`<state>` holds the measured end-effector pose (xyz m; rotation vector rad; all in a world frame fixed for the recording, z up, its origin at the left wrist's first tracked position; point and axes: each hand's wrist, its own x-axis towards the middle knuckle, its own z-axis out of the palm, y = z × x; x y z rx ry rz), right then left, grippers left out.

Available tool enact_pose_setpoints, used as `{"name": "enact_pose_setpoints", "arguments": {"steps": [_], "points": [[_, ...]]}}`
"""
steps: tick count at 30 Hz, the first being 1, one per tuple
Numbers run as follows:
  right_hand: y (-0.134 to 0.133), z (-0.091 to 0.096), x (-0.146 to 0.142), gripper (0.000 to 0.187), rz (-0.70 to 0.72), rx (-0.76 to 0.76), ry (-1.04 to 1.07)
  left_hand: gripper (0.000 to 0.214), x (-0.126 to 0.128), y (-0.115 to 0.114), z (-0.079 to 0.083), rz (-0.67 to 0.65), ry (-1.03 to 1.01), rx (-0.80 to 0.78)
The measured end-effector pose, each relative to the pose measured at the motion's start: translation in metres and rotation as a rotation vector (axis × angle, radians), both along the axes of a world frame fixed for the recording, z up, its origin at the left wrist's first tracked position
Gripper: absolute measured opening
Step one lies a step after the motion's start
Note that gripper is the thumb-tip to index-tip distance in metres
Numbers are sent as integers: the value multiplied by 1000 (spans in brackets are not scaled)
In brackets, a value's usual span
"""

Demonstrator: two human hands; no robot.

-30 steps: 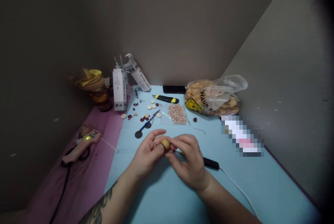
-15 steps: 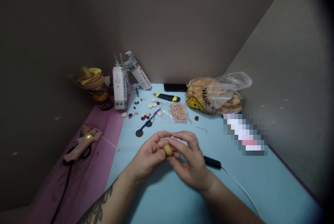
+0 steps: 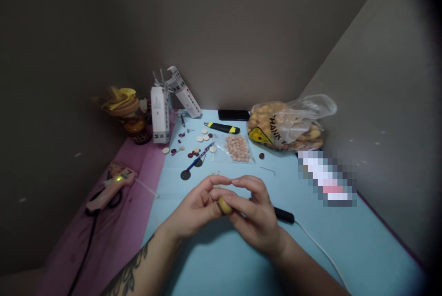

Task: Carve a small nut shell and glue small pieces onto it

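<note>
left hand [image 3: 196,206]: fingers curled, pinching a small, smooth, rounded yellow-brown piece [image 3: 225,206] of unclear material above the pale-blue surface [image 3: 221,261]; brace this side; right hand [image 3: 257,215]: fingers curled onto the piece's right side; press lightly, evenly, clear of the black cylindrical corded handle [image 3: 284,215].

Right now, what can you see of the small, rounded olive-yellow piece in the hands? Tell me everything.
The small, rounded olive-yellow piece looks smooth, with a darker brown edge towards the left hand. That hand and the right hand hold it between them, over the light-blue tabletop. Part of it is hidden; I cannot tell its material.
</note>
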<state>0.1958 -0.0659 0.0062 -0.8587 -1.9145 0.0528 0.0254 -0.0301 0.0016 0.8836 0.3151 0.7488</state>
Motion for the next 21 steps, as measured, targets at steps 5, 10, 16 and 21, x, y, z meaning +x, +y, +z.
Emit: {"name": "enact_pose_setpoints", "arguments": {"steps": [5,10,16,21], "points": [[2,3,0,40,11,11,-18,35,-1,0,1,-5,17,18],[1,4,3,43,-1,41,-43,33,-1,1,2,-8,27,12],[-2,5,4,41,-19,79,-82,22,-1,1,-3,24,32,7],[-2,10,2,35,-56,105,-101,22,0,1,-5,28,50,15]]}}
